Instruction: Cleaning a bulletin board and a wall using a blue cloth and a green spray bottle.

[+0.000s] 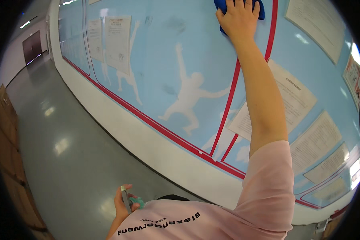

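My right arm is stretched up across a light blue wall board (156, 44). At the top, my right hand (241, 20) presses a dark blue cloth (261, 10) flat against the board, fingers spread over it. Low in the view, beside my shirt, my left hand (122, 203) is closed round a slim grey bar-shaped tool (126, 199) with a yellowish end. A teal piece (137, 202) shows by its fingers; whether it belongs to the tool I cannot tell. Grey smudges mark the board left of the cloth, above a pale figure (190, 94) of a person.
Printed sheets (118, 42) hang on the board at left, and more sheets (296, 96) at right. Red stripes (148, 119) frame the panels. Below runs a white wall strip, then a grey floor (76, 148). Brown cartons (12, 160) line the left; a dark door (32, 47) stands far off.
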`<state>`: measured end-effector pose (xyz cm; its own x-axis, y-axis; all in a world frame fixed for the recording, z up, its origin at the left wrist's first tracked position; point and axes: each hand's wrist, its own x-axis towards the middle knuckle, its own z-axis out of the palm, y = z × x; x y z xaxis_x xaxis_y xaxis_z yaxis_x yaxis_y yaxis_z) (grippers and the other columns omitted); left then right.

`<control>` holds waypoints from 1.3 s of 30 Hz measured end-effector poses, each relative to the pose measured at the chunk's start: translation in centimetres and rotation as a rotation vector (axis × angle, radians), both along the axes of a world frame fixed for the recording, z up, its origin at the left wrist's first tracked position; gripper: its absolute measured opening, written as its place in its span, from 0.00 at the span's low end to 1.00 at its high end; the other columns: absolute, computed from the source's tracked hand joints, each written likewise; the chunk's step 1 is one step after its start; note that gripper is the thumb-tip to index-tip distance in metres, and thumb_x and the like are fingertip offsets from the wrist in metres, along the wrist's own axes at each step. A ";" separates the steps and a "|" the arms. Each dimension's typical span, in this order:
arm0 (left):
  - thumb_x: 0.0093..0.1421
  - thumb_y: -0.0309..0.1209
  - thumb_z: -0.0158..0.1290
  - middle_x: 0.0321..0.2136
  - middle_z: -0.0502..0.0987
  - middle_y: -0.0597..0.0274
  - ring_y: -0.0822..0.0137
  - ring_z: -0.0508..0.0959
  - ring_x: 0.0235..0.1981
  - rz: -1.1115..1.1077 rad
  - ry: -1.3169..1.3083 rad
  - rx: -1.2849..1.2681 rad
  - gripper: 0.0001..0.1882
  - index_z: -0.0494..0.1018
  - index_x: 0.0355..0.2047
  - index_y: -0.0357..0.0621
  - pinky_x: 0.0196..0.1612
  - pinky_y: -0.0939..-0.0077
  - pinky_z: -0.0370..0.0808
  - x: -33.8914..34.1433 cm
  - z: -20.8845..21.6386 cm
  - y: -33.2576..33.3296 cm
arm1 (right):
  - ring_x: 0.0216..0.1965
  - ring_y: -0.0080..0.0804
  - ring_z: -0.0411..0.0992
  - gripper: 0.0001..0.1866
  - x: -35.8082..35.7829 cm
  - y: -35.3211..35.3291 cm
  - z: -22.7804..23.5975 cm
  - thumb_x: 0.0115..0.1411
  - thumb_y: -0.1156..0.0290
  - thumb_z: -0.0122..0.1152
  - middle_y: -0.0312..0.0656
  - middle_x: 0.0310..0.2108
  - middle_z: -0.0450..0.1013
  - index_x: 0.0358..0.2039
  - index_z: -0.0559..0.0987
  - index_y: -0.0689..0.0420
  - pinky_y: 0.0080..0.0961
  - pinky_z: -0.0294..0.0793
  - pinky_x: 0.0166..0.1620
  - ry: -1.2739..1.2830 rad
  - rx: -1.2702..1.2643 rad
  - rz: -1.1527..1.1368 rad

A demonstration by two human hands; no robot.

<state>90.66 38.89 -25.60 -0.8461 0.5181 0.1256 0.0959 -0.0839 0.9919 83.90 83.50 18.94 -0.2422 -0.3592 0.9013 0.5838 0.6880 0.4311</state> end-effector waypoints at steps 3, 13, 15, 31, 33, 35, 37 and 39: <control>0.35 0.60 0.69 0.47 0.68 0.57 0.65 0.77 0.32 -0.052 -0.003 -0.013 0.49 0.67 0.51 0.40 0.31 0.73 0.77 -2.3 -0.3 -1.1 | 0.64 0.51 0.53 0.32 -0.6 -0.8 -2.3 0.46 0.64 0.62 0.48 0.59 0.62 0.54 0.71 0.55 0.54 0.48 0.64 -0.022 -0.029 -0.004; 0.34 0.50 0.74 0.48 0.69 0.56 0.65 0.78 0.33 -0.341 0.015 -0.097 0.45 0.69 0.50 0.42 0.35 0.73 0.78 -7.4 -0.6 -2.3 | 0.62 0.47 0.56 0.38 -1.3 -1.6 -18.4 0.41 0.61 0.69 0.39 0.61 0.61 0.57 0.70 0.46 0.55 0.55 0.60 -0.371 -0.217 -0.060; 0.34 0.51 0.73 0.48 0.69 0.56 0.64 0.78 0.33 -0.340 -0.013 -0.107 0.45 0.69 0.49 0.42 0.34 0.73 0.78 -7.9 0.1 -2.7 | 0.63 0.43 0.55 0.41 -1.0 -2.2 -24.0 0.41 0.58 0.70 0.38 0.63 0.58 0.60 0.67 0.45 0.51 0.55 0.61 -0.563 -0.367 -0.101; 0.34 0.58 0.71 0.47 0.69 0.55 0.64 0.77 0.33 -0.248 -0.018 -0.168 0.48 0.68 0.49 0.40 0.33 0.73 0.76 -9.3 -0.3 -5.1 | 0.67 0.29 0.50 0.32 9.9 0.4 -48.3 0.58 0.73 0.47 0.31 0.68 0.52 0.65 0.59 0.50 0.34 0.46 0.68 -1.350 -0.414 -0.228; 0.34 0.58 0.71 0.47 0.69 0.56 0.64 0.77 0.33 -0.250 -0.048 -0.161 0.48 0.67 0.50 0.40 0.33 0.74 0.75 -9.8 -0.7 -5.5 | 0.66 0.29 0.53 0.30 10.8 0.0 -45.1 0.57 0.74 0.47 0.32 0.66 0.56 0.63 0.62 0.50 0.35 0.47 0.68 -1.390 -0.460 -0.236; 0.34 0.58 0.70 0.47 0.69 0.57 0.64 0.77 0.33 -0.249 -0.078 -0.144 0.49 0.66 0.50 0.39 0.32 0.75 0.74 -10.2 -1.5 -5.1 | 0.65 0.30 0.56 0.29 11.2 -0.1 -39.8 0.57 0.76 0.47 0.32 0.64 0.59 0.61 0.65 0.49 0.36 0.49 0.67 -1.258 -0.494 -0.259; 0.35 0.57 0.70 0.49 0.68 0.58 0.65 0.77 0.33 -0.250 -0.127 -0.073 0.50 0.65 0.52 0.39 0.31 0.76 0.73 -10.6 -2.2 -4.7 | 0.63 0.31 0.58 0.28 10.8 0.0 -33.8 0.55 0.77 0.48 0.31 0.63 0.61 0.58 0.68 0.46 0.38 0.53 0.65 -1.031 -0.485 -0.316; 0.35 0.57 0.70 0.50 0.68 0.57 0.65 0.77 0.34 -0.281 -0.136 -0.096 0.50 0.65 0.52 0.39 0.31 0.76 0.73 -10.6 -0.8 -3.4 | 0.63 0.34 0.59 0.29 9.8 -1.8 -25.0 0.51 0.73 0.55 0.30 0.62 0.62 0.56 0.70 0.41 0.43 0.56 0.63 -0.839 -0.404 -0.557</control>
